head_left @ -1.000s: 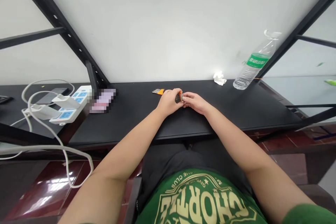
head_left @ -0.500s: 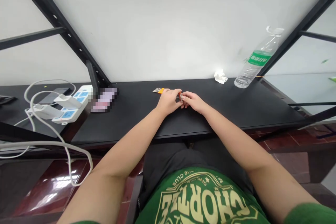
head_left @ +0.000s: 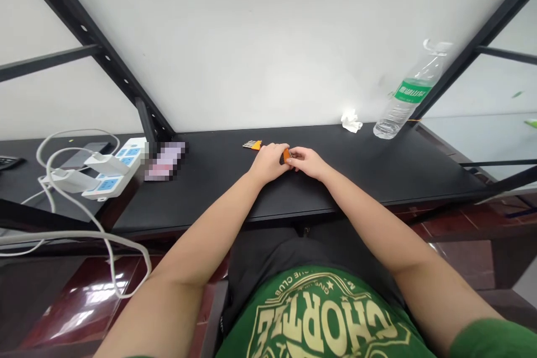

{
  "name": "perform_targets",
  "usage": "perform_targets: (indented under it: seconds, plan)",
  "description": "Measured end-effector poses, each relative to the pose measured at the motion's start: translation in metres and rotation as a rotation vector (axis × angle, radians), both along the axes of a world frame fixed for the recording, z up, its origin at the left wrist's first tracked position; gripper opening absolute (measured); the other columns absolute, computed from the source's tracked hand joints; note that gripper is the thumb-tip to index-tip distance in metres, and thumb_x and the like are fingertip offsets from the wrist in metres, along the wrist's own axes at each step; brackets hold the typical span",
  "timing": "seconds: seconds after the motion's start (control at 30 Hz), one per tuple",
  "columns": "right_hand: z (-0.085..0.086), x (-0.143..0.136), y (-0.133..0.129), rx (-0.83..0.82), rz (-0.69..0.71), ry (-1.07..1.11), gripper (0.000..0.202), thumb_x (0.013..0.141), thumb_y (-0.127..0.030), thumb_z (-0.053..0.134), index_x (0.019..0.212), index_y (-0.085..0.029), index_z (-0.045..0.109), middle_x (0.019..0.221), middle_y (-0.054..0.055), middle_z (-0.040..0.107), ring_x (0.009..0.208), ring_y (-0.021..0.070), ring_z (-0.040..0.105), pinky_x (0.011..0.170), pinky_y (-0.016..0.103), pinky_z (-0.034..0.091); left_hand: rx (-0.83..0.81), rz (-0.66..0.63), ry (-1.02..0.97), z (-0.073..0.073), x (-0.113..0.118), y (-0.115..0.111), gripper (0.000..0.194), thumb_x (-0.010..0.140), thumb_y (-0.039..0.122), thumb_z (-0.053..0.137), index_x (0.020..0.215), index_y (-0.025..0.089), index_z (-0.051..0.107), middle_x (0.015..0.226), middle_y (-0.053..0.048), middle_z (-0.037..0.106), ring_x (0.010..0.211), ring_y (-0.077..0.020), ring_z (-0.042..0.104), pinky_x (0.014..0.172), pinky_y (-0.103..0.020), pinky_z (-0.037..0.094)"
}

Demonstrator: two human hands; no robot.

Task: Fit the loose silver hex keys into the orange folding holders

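Observation:
Over the middle of the black tabletop (head_left: pixel 210 179) my two hands meet. A small orange holder with thin metal bits (head_left: pixel 287 155) is pinched between them. My left hand (head_left: pixel 268 163) has thumb and fingers closed on its left side. From the other side my right hand (head_left: pixel 309 163) grips it with bent fingers. Fingers cover most of the holder, so its bits barely show. Just beyond my left hand lies a second piece, a yellow-orange holder with several metal bits (head_left: pixel 253 145) pointing left.
Crumpled white tissue (head_left: pixel 351 121) and a clear plastic bottle (head_left: pixel 405 102) with a green label stand at the back right. To the left are a blurred-out flat object (head_left: pixel 166 160), a white power strip (head_left: pixel 119 168) with plugs, and looping white cables (head_left: pixel 54 173). Black metal posts (head_left: pixel 90 39) frame the table.
The holder between my hands has turned: metal bits showed before, and now its orange face shows. Both hands stay in nearly the same place.

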State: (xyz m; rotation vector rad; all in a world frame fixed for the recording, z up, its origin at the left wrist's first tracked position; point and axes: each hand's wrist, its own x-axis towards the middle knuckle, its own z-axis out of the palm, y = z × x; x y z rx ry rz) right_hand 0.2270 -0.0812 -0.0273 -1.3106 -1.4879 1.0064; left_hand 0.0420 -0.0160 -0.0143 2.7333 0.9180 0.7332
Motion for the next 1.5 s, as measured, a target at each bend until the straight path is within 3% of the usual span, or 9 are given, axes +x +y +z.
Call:
perform_targets:
  seconds: [0.23,0.5,0.63,0.73,0.83,0.97,1.23,1.37,1.5]
  plan:
    - [-0.003,-0.001,0.001,0.125,-0.174,-0.383,0.023,0.084,-0.025,0.067,0.106,-0.023,0.074,0.094,0.002,0.076,0.079,0.0184,0.066,0.081,0.034,0.052,-0.058,-0.047,0.019,-0.003,0.0,0.001,0.046,0.089,0.024,0.067,0.135,0.021,0.064,0.123,-0.011,0.073,0.115,-0.0309,0.067,0.102,-0.045,0.053]
    - [-0.002,0.002,0.003,0.159,-0.227,-0.495,0.01,0.086,-0.025,0.066,0.096,-0.023,0.066,0.089,0.001,0.073,0.079,0.0192,0.064,0.077,0.032,0.047,-0.063,-0.061,-0.109,-0.004,-0.009,0.012,0.042,0.091,0.023,0.065,0.133,0.021,0.064,0.118,-0.008,0.074,0.111,-0.0263,0.066,0.101,-0.041,0.054]
    - [-0.004,0.015,0.009,0.123,-0.333,-0.579,0.007,0.086,-0.025,0.065,0.091,-0.023,0.062,0.092,0.003,0.072,0.083,0.0209,0.064,0.075,0.032,0.046,0.009,0.223,-0.183,-0.001,-0.027,0.035,0.031,0.09,0.018,0.056,0.118,0.022,0.07,0.12,-0.009,0.074,0.118,-0.0292,0.062,0.108,-0.045,0.049]
    - [-0.005,0.021,0.011,0.085,-0.38,-0.583,0.007,0.085,-0.024,0.065,0.089,-0.023,0.059,0.094,0.004,0.071,0.085,0.0214,0.063,0.073,0.032,0.045,-0.048,0.4,-0.108,0.0,-0.041,0.05,0.038,0.089,0.02,0.056,0.125,0.021,0.069,0.136,-0.013,0.069,0.129,-0.0344,0.057,0.109,-0.05,0.048]
    - [-0.004,0.021,0.01,0.066,-0.383,-0.57,0.009,0.084,-0.026,0.065,0.09,-0.024,0.059,0.096,0.004,0.07,0.087,0.0218,0.063,0.074,0.032,0.044,-0.122,0.397,0.028,-0.001,-0.047,0.055,0.042,0.087,0.021,0.056,0.126,0.026,0.069,0.148,-0.01,0.062,0.136,-0.0358,0.051,0.109,-0.055,0.046]
    - [-0.001,0.018,0.008,0.044,-0.377,-0.564,0.012,0.083,-0.027,0.068,0.093,-0.023,0.062,0.097,0.004,0.07,0.09,0.0223,0.062,0.075,0.032,0.045,-0.147,0.391,0.144,-0.002,-0.046,0.051,0.035,0.088,0.028,0.057,0.118,0.033,0.074,0.141,-0.008,0.067,0.131,-0.0397,0.052,0.105,-0.063,0.044]
    - [-0.002,0.018,0.011,0.069,-0.37,-0.629,0.009,0.089,-0.03,0.064,0.085,-0.022,0.066,0.092,0.006,0.067,0.086,0.0217,0.061,0.075,0.032,0.043,-0.183,0.524,0.12,0.0,-0.039,0.049,0.044,0.084,0.06,0.065,0.109,0.026,0.075,0.128,-0.019,0.066,0.126,-0.0448,0.055,0.101,-0.064,0.046]
    - [-0.004,0.017,0.012,0.073,-0.374,-0.659,0.009,0.09,-0.029,0.063,0.086,-0.022,0.066,0.094,0.007,0.067,0.089,0.0225,0.06,0.076,0.032,0.043,-0.278,0.582,0.09,0.001,-0.036,0.05,0.038,0.076,0.055,0.075,0.098,0.025,0.072,0.122,-0.016,0.07,0.125,-0.0428,0.059,0.101,-0.059,0.047]
    - [-0.004,0.018,0.012,0.053,-0.366,-0.657,0.008,0.09,-0.029,0.063,0.087,-0.022,0.065,0.095,0.007,0.067,0.09,0.0231,0.06,0.075,0.032,0.043,-0.356,0.592,0.006,0.001,-0.039,0.053,0.04,0.076,0.042,0.079,0.109,0.026,0.063,0.115,-0.012,0.074,0.108,-0.0337,0.069,0.092,-0.047,0.052]
